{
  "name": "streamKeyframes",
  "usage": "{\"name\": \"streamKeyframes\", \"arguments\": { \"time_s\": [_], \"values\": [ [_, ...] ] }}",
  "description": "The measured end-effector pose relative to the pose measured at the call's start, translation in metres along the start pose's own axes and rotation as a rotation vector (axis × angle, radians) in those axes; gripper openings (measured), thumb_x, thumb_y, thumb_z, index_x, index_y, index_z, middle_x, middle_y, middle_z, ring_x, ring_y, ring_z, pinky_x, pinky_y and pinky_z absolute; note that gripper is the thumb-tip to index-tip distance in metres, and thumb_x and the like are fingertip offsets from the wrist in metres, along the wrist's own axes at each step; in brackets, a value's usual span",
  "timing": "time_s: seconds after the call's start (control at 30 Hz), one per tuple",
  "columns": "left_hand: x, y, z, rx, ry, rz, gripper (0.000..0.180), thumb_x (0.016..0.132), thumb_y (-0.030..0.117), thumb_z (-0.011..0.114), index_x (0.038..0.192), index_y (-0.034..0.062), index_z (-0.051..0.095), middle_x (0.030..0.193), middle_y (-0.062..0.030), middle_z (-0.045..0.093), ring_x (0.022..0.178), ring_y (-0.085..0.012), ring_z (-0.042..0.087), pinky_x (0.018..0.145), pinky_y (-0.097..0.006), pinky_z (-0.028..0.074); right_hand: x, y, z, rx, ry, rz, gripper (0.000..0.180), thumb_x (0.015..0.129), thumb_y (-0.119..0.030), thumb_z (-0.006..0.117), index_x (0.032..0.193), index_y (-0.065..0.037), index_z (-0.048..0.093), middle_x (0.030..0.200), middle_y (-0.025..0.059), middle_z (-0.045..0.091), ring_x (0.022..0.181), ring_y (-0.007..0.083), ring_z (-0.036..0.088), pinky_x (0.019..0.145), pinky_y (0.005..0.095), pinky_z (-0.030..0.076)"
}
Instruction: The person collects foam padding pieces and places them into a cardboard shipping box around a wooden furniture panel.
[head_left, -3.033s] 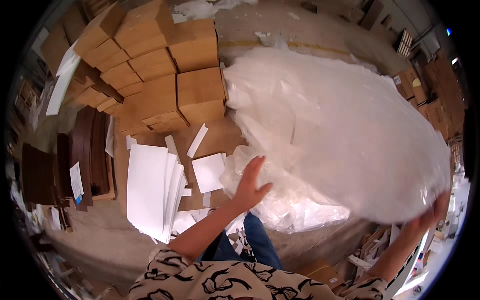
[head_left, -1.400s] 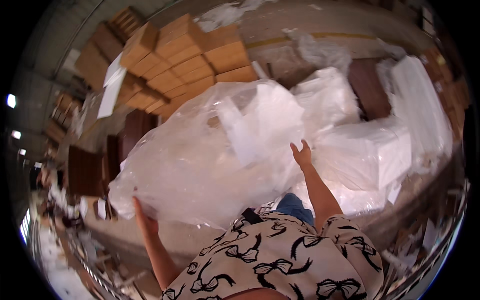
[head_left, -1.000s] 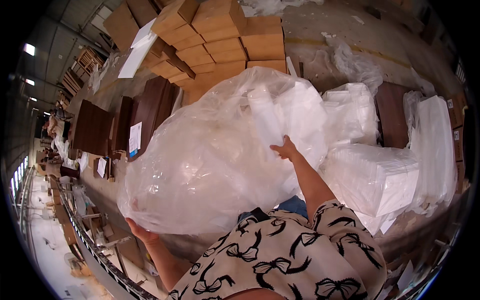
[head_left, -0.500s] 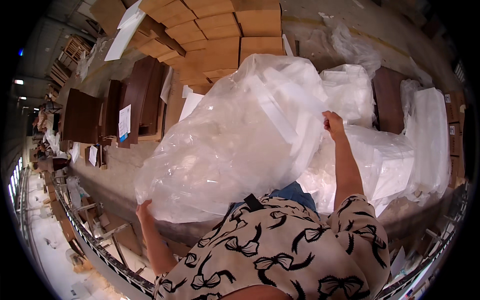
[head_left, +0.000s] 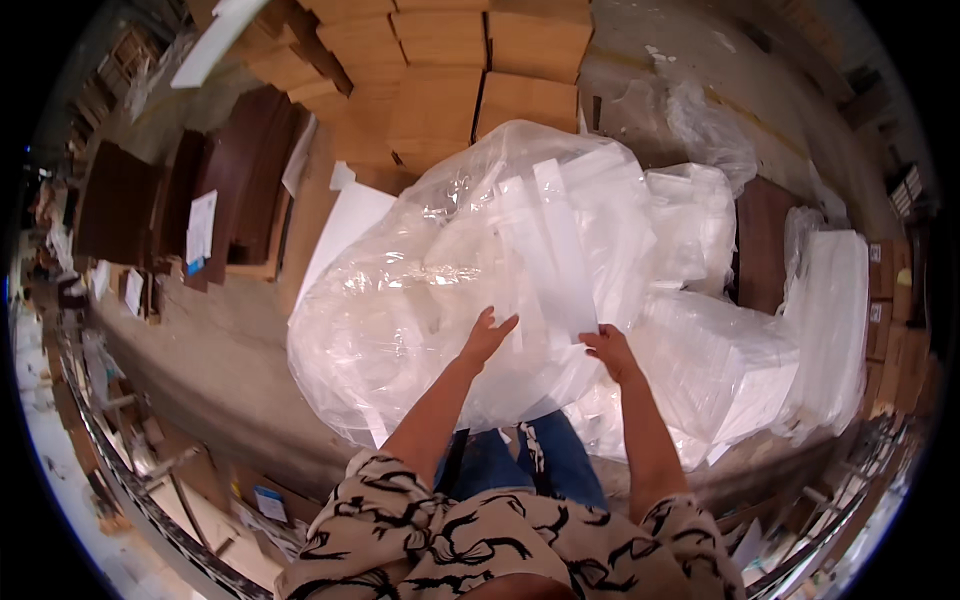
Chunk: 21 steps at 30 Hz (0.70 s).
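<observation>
A big clear plastic bag [head_left: 350, 300] full of white foam sheets and strips lies in front of me. My left hand [head_left: 486, 340] is over the middle of the bag, open, with thumb and fingers apart. Close to its right, my right hand [head_left: 610, 352] has its fingers spread at the lower end of a long white foam strip [head_left: 562, 245]. No firm hold shows in either hand. Whether the right fingertips touch the strip or the plastic, I cannot tell.
Stacked cardboard boxes [head_left: 435, 105] stand behind the bag. Brown panels [head_left: 250, 180] lean at the left. Wrapped white foam pieces [head_left: 835, 320] and a smaller plastic-wrapped bundle [head_left: 690, 225] are at the right. A metal-railed conveyor [head_left: 180, 500] curves along the near left.
Both hands have left the bag's outer edges and come inward, the left going right and up, the right going down and left. The bag has settled lower, rounder and fuller-looking.
</observation>
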<state>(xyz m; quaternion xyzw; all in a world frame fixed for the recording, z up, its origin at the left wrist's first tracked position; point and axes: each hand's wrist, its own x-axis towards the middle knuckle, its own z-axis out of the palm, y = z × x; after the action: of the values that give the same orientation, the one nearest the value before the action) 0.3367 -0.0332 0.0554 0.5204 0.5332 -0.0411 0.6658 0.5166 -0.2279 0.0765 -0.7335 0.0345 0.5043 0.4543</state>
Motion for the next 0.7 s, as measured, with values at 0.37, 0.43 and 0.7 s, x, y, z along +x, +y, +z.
{"name": "streamKeyframes", "arguments": {
  "time_s": [0.37,0.43,0.7],
  "values": [
    [-0.007,-0.035,0.032,0.343,-0.012,0.434,0.130,0.051,0.050,0.082,0.141,-0.0015,0.003,0.129,-0.0288,0.038,0.117,-0.0408,0.042,0.101,-0.043,0.033,-0.069,0.074,0.080,0.458,-0.268,0.186,0.047,0.071,0.004,0.057,0.117,0.000,0.046,0.101,0.0106,0.058,0.090,0.0201,0.058,0.077,0.0324,0.049],
    [-0.056,-0.038,0.002,0.392,-0.250,0.353,0.130,0.049,0.051,0.082,0.142,0.0016,0.005,0.127,-0.0312,0.037,0.115,-0.0456,0.040,0.101,-0.044,0.032,-0.115,0.071,0.101,0.186,-0.379,0.161,0.056,0.074,-0.012,0.070,0.120,0.001,0.042,0.108,0.0093,0.056,0.100,0.0179,0.054,0.081,0.0295,0.047],
    [-0.127,-0.010,-0.171,0.351,-0.441,0.147,0.127,0.048,0.043,0.084,0.144,0.0086,0.008,0.140,-0.0236,0.024,0.130,-0.0372,0.025,0.107,-0.040,0.024,-0.124,0.054,0.128,-0.317,-0.389,-0.302,0.041,0.069,-0.023,0.077,0.102,-0.006,0.060,0.105,0.0114,0.057,0.096,0.0257,0.055,0.083,0.0331,0.045]
  ]
}}
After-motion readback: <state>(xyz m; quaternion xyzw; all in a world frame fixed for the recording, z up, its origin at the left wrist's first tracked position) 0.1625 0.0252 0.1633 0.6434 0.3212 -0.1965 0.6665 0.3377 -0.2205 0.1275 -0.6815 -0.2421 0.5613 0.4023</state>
